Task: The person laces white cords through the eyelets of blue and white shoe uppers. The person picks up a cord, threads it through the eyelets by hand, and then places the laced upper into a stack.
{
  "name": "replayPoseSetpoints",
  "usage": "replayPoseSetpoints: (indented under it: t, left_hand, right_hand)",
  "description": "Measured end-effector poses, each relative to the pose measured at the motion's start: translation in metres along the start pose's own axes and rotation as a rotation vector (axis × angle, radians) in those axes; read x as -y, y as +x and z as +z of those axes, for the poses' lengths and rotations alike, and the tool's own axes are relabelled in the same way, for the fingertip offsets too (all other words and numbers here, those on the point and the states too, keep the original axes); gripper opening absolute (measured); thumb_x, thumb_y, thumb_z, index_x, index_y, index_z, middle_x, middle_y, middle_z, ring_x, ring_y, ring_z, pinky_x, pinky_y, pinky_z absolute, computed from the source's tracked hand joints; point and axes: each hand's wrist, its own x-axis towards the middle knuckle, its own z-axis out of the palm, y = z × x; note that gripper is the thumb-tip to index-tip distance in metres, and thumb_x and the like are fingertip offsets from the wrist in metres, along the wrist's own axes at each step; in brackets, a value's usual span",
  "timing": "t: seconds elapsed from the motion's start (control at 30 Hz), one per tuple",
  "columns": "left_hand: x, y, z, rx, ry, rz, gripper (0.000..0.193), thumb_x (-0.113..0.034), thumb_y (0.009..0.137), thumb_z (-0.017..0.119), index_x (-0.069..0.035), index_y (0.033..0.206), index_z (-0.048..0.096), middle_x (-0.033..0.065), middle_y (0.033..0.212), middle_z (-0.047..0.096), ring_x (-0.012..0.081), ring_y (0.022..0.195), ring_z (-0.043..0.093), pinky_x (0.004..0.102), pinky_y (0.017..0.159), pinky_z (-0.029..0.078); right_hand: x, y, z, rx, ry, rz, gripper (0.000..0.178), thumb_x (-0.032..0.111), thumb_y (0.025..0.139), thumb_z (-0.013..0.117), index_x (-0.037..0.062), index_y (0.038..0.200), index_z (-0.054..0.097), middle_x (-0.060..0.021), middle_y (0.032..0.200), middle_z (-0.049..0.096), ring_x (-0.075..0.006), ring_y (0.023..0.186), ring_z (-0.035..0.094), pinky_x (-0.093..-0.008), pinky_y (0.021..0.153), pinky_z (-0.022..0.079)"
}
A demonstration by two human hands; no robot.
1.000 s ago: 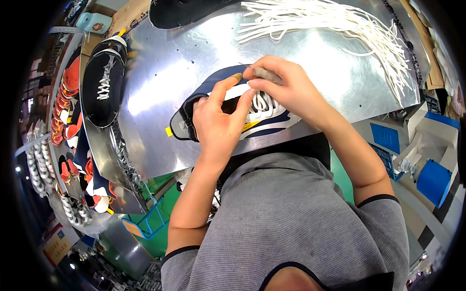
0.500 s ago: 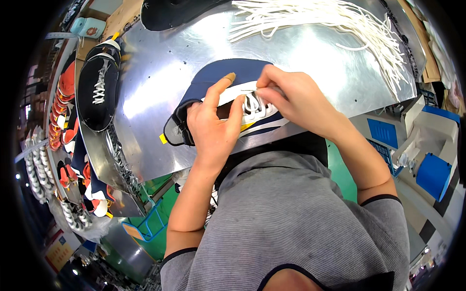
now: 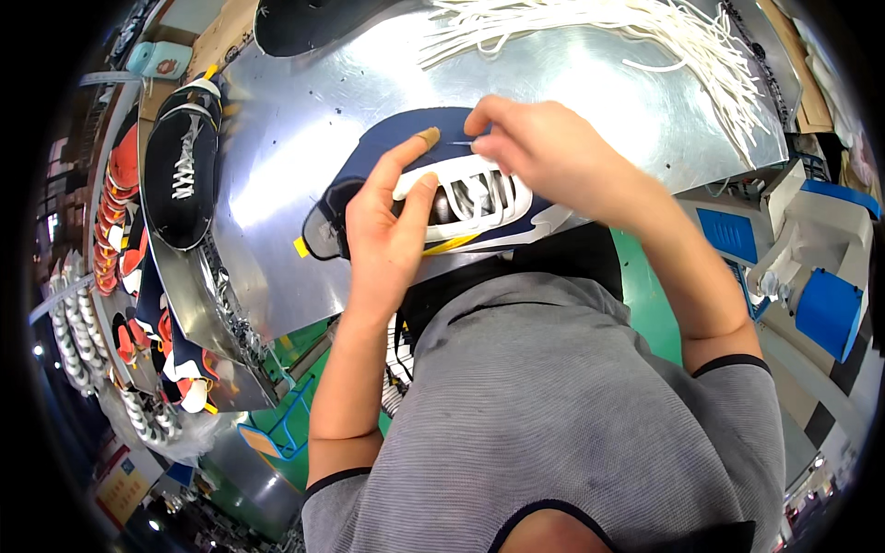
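Observation:
A navy shoe upper with a white eyelet panel lies on the metal table in front of me. White shoelace crosses its opening in several loose strands. My left hand grips the upper at the end of the eyelet panel, thumb on the white edge and a covered index fingertip on the navy side. Above the panel's far edge, my right hand is closed in a pinch. A thin pale sliver shows at its fingertips, too small to name.
A bundle of loose white laces lies at the table's far side. One black laced upper rests at the left, and another dark piece lies at the back. Orange and white uppers hang further left. Blue-and-white equipment stands right.
My right hand has moved up and slightly left, off the lacing to beyond the panel's far edge. The upper and my left hand have shifted slightly left, and more lacing shows.

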Motion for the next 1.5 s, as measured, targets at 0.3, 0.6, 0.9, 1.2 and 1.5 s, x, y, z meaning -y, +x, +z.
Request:
replayPoseSetpoints:
  t: [0.3,0.6,0.9,1.2,1.5]
  left_hand:
    - [0.007,-0.005,0.002,-0.111,0.164,0.133,0.032,0.000,0.093,0.057,0.002,0.125,0.061,0.0086,0.103,0.072,0.0083,0.078,0.064,0.0241,0.072,0.051]
    - [0.008,-0.004,0.002,-0.121,0.206,0.281,0.032,0.002,0.092,0.057,0.003,0.124,0.061,0.0129,0.104,0.072,0.0100,0.073,0.066,0.0252,0.068,0.050]
    - [0.004,-0.008,0.002,-0.099,0.153,0.138,0.033,0.001,0.093,0.058,0.002,0.125,0.060,0.0120,0.105,0.072,0.0100,0.074,0.065,0.0248,0.068,0.050]
    - [0.006,-0.010,0.010,-0.088,0.146,0.203,0.035,0.003,0.090,0.057,0.002,0.126,0.060,0.0142,0.102,0.072,0.0131,0.072,0.066,0.0285,0.068,0.051]
    - [0.007,-0.010,0.007,-0.134,-0.124,-0.104,0.033,-0.001,0.095,0.056,0.001,0.127,0.058,0.0087,0.114,0.067,0.0109,0.091,0.064,0.0246,0.082,0.051]
  right_hand:
    - [0.001,-0.018,-0.002,-0.088,0.097,-0.068,0.011,0.012,0.092,0.063,0.0027,0.097,0.059,-0.0094,0.072,0.065,-0.0227,0.065,0.064,-0.0312,0.060,0.049]
    - [-0.001,-0.014,-0.004,-0.017,0.039,-0.115,0.011,0.012,0.091,0.064,0.0041,0.095,0.059,-0.0113,0.074,0.066,-0.0279,0.066,0.065,-0.0351,0.059,0.048]
    - [0.002,-0.012,-0.003,-0.012,0.043,-0.107,0.011,0.016,0.091,0.062,0.0060,0.090,0.058,-0.0113,0.070,0.064,-0.0326,0.068,0.063,-0.0428,0.060,0.046]
    - [0.005,-0.008,0.014,0.022,-0.147,-0.206,0.012,0.011,0.084,0.063,0.0043,0.092,0.057,-0.0115,0.070,0.063,-0.0320,0.068,0.065,-0.0420,0.058,0.049]
    - [0.007,-0.004,-0.027,0.207,-0.173,-0.136,0.014,0.016,0.093,0.058,0.0049,0.100,0.063,-0.0104,0.070,0.063,-0.0269,0.066,0.063,-0.0357,0.060,0.049]
